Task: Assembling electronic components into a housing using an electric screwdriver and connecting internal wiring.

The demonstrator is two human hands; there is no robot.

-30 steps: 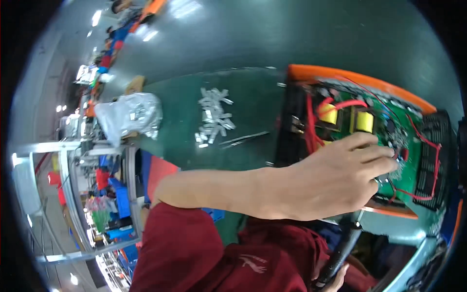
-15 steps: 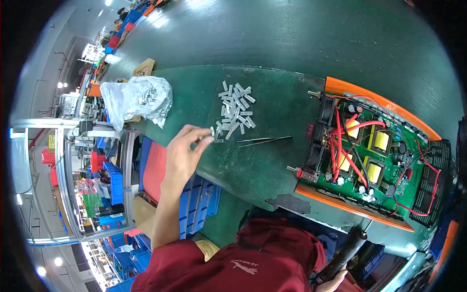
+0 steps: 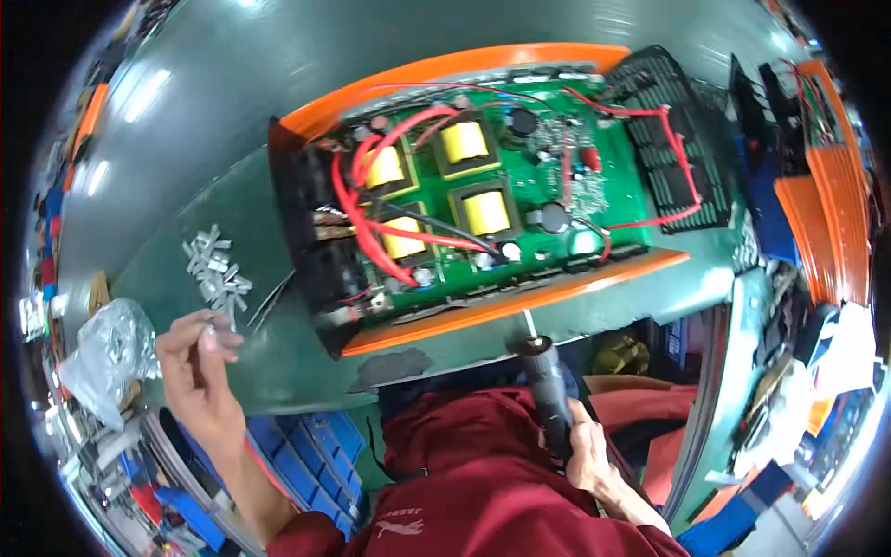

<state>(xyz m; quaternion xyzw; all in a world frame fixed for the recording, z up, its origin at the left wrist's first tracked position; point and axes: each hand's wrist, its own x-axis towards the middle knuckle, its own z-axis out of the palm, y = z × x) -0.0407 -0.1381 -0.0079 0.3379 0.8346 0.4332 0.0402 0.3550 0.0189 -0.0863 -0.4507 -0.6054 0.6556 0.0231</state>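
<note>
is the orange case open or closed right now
Open. The orange case has no cover on: its green circuit board, yellow coils and red wires lie fully exposed on the green bench.

One package: a clear crumpled plastic bag (image 3: 109,357) holding small silvery parts, lying at the left end of the bench (image 3: 306,357). No labels, signs or screens legible.

Bright overhead glare; fisheye rim warped, perhaps blurred.

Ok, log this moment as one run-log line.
left hand: pinching small grey part by pile | right hand: gripping black screwdriver | circuit board: open, untouched
</note>
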